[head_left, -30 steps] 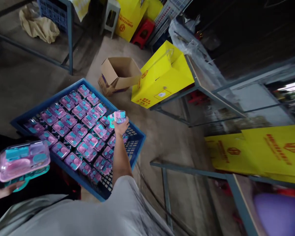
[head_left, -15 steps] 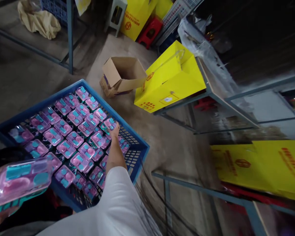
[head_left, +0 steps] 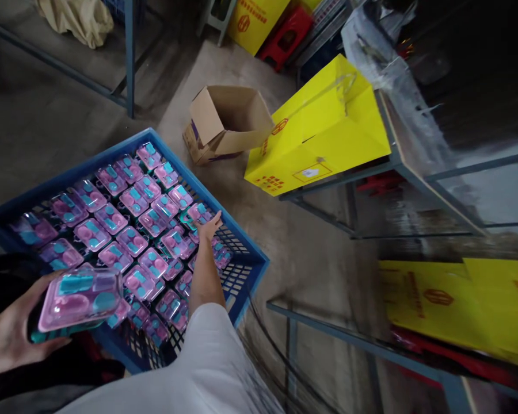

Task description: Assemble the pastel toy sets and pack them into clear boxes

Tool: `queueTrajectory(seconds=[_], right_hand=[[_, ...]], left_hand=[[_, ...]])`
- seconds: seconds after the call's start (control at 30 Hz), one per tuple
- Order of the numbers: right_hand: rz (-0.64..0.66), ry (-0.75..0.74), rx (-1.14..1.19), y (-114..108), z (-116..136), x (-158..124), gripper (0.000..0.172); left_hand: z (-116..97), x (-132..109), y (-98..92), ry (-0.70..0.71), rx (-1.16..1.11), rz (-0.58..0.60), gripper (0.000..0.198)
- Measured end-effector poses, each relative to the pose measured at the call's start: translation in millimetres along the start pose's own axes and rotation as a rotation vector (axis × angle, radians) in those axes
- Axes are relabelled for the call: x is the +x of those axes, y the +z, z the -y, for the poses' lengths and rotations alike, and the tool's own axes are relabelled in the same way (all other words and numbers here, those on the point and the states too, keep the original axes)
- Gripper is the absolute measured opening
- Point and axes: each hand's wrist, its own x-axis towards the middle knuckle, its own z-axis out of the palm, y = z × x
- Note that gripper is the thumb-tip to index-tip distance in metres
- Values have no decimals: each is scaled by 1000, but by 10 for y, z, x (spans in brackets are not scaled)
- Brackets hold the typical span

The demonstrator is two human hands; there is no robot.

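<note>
My left hand point(head_left: 19, 325) is closed around the side of a small clear-lidded plastic case point(head_left: 80, 302) with pink and blue shapes and a teal base. It holds this case up over the near left edge of a blue plastic crate point(head_left: 207, 187). Rows of similar cases point(head_left: 132, 241) fill much of the crate, some stacked on others. My right hand point(head_left: 209, 226) reaches to the crate's right part, its fingers apart beside a case point(head_left: 200, 213) resting near the wall. Whether the fingertips still touch that case, I cannot tell.
Past the crate stands an open cardboard box point(head_left: 228, 123) on the floor. A large yellow carton point(head_left: 319, 138) rests on a metal-framed table beside it. More yellow cartons point(head_left: 440, 293) lie at the right. A metal frame point(head_left: 130, 63) stands at the back left, with red stools point(head_left: 287, 40) farther back.
My left hand has brought its case rightward, farther into view. My right hand's fingers have spread and shifted right off the case they were on. The view has shifted slightly.
</note>
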Motion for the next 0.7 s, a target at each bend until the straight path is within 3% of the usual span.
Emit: queueTrajectory(seconds=[0.13,0.27,0.47,0.7], right_hand=[[-45,-63,-38,-150,-102,-438,106],[33,-140,-68,-197,-199,-644,98],[162,-142,-54,-110,-107,-195,93],[217,-142,-37,-275,72,99,79]], left_hand=[[-262,271,55,14,-114,13,104],[-349,548,192,10,-118,1,107],[-290,593,321,122,-23,59,99],[-228,452,214,-4,-34,29,100]])
